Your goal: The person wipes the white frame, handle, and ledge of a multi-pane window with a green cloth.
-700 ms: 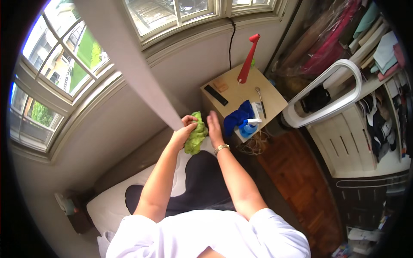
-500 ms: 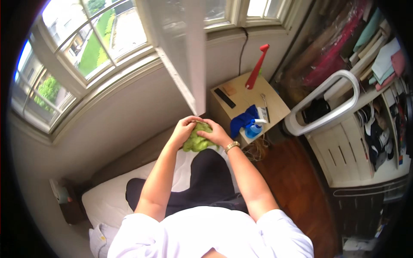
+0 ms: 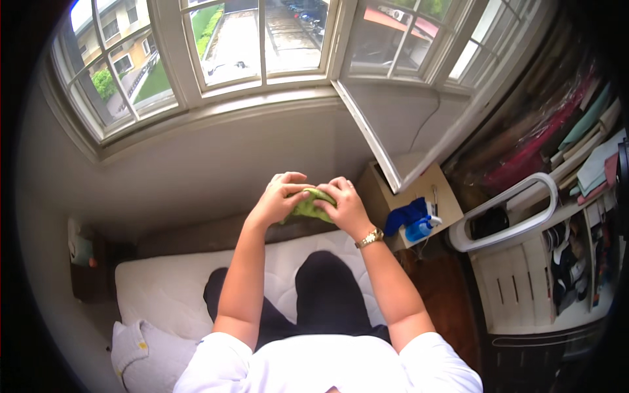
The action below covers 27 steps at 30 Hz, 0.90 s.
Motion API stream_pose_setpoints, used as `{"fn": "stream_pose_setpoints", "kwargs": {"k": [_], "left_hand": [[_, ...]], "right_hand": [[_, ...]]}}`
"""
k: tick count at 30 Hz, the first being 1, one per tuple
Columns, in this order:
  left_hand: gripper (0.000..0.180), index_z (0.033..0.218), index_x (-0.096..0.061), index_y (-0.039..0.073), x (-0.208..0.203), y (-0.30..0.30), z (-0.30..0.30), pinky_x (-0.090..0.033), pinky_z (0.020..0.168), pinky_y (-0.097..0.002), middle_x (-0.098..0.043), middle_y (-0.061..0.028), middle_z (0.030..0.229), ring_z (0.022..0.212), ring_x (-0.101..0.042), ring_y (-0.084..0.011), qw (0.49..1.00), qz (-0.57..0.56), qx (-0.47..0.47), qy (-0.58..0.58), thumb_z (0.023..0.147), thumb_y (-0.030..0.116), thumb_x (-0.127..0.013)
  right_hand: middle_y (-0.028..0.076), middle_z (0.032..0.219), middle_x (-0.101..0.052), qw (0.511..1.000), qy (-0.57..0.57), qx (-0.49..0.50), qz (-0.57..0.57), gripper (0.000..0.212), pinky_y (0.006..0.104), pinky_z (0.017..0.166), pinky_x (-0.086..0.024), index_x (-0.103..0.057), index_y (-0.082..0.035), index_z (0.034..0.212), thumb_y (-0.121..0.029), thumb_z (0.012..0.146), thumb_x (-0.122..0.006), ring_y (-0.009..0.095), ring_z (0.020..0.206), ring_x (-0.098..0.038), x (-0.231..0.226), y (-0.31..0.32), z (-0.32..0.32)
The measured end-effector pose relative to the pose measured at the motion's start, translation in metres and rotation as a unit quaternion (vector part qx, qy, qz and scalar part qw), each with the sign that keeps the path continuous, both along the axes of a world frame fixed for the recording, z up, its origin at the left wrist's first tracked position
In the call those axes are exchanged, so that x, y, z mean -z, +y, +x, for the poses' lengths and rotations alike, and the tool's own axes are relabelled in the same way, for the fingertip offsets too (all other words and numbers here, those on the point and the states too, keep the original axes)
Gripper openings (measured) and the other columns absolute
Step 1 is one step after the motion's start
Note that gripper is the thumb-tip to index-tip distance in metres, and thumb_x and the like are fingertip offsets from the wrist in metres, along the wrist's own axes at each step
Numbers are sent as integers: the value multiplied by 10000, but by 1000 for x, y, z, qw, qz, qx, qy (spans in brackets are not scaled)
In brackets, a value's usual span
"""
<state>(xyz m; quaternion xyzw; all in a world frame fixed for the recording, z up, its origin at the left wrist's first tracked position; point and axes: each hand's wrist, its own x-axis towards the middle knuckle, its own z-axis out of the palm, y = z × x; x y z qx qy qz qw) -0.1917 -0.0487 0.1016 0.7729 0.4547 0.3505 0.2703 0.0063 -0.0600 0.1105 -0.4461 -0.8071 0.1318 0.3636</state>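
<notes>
A crumpled light-green cloth (image 3: 313, 207) is held up in front of me, above the white mattress (image 3: 167, 278). My left hand (image 3: 280, 196) pinches its left side with thumb and fingers. On the other side my right hand (image 3: 343, 204), with a gold watch (image 3: 369, 237) at the wrist, grips the cloth too. Both hands are closed on it and sit close together. My dark-clad knees rest on the mattress below them. Beyond the hands is the wall under the window sill (image 3: 229, 105).
An opened window panel (image 3: 401, 147) juts inward on the right, over a small wooden table (image 3: 445, 196). That table holds a blue cloth (image 3: 405, 215) and a blue spray bottle (image 3: 419, 228). Further right stand a white oval-framed fan (image 3: 458, 234) and a shelf unit (image 3: 511, 295). A crumpled garment (image 3: 154, 357) lies lower left.
My view has swung leftward, so the opened window panel and the table appear further right. The green cloth looks more bunched and folded between my hands, which still hold it.
</notes>
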Motion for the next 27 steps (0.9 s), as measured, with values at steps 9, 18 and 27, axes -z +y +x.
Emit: {"fn": "stream_pose_setpoints", "kwargs": {"k": [9,18,27], "left_hand": [[251,1109,-648,169,-94,85,-42,-389,948,-358,-516,-83,1226,1104,-492,-261,999,27,-14,30,884,216,-548],[256,1027,-650,36,-213,169,-79,-440,859,-312,-552,-112,1148,1028,-555,-198,976,-209,-11,-59,889,224,-546],[279,969,-540,23,-123,194,-32,-471,702,-373,-623,-172,827,783,-614,-298,990,-113,81,0,723,143,-592]], "right_hand": [[112,1000,-595,994,-71,41,72,279,394,827,-426,-638,-93,1046,-292,876,-539,280,961,-547,-80,76,-39],[155,646,-590,979,141,127,-73,290,394,566,-438,-617,-17,858,-287,904,-522,358,606,-560,-162,134,-71],[105,830,-588,962,116,35,-244,465,322,681,-461,-465,-59,1039,-225,700,-737,186,763,-576,-151,180,-51]]}}
